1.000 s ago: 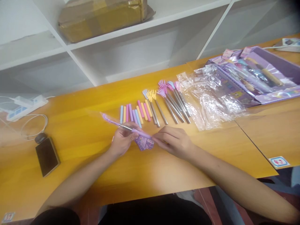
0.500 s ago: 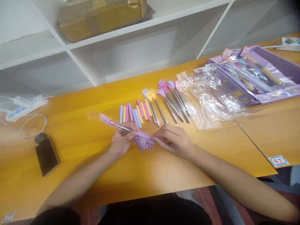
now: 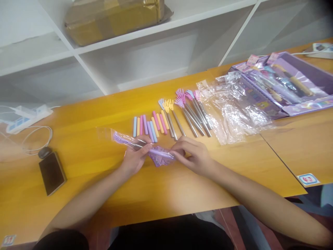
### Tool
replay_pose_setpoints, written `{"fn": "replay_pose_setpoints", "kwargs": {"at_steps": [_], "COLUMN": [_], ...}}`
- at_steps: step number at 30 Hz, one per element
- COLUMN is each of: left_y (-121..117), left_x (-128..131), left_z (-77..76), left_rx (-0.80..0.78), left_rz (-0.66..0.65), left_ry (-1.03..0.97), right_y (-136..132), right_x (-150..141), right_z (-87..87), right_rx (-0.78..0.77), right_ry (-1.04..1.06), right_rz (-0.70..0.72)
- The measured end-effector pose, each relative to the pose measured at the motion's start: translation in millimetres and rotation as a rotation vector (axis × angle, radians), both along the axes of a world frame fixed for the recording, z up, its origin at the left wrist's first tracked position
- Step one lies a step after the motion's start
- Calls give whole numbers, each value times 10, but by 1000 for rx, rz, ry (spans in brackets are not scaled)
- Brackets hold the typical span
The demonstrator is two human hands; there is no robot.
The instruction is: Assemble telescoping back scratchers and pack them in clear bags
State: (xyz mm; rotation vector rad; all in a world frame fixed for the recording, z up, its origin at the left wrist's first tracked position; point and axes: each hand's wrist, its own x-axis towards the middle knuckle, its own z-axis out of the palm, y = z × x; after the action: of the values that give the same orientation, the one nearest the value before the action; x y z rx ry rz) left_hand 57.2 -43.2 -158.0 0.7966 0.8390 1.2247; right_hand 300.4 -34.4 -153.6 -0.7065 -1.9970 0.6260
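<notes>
My left hand [image 3: 135,158] is closed around the middle of a purple back scratcher [image 3: 122,138] with a metal shaft. Clear plastic wraps its claw head and its lilac handle. At the handle end, my right hand [image 3: 194,154] pinches the edge of that plastic bag [image 3: 170,155]. Beneath the handle lie purple printed cards [image 3: 158,161], partly covered. Just beyond my hands, several coloured handle sleeves [image 3: 145,125] rest in a row. Beside them are several back scratchers [image 3: 191,113] with bare metal shafts and pink, yellow, blue or purple claws.
A pile of clear plastic bags [image 3: 231,107] lies right of the scratchers, against a purple display box [image 3: 309,74] holding packaged items. On the left are a phone [image 3: 52,173], a cable and a power strip [image 3: 30,118]. White shelves [image 3: 166,29] with a taped parcel [image 3: 114,21] stand behind.
The scratcher's handle end has tilted slightly downward, and clear plastic now shows around it. My hands have barely moved, with the right still pinching at the end.
</notes>
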Motion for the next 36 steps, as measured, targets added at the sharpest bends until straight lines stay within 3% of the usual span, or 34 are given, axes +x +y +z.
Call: {"fn": "replay_pose_setpoints", "kwargs": {"at_steps": [4, 10, 15, 19, 24, 30, 36], "left_y": [10, 15, 83, 178, 229, 218, 242], "left_x": [5, 10, -18, -73, -97, -92, -102], "left_z": [22, 1, -35, -37, -12, -7, 1], "left_rx": [-33, -39, -84, -103, -103, -121, -101], "left_rz": [17, 70, 205, 315, 333, 319, 341], "left_ry": [20, 44, -42, -103, -78, -100, -99], "right_y": [1, 17, 114, 221, 320, 360, 363], "right_x": [16, -7, 60, 169, 250, 227, 169], "right_z": [24, 11, 12, 40, 36, -8, -96], "right_rx": [-40, -218, -336, -337, -307, -535, -689], "right_ry": [6, 51, 89, 89, 82, 246, 153], "right_rz": [-24, -42, -133, -231, -308, -193, -59]}}
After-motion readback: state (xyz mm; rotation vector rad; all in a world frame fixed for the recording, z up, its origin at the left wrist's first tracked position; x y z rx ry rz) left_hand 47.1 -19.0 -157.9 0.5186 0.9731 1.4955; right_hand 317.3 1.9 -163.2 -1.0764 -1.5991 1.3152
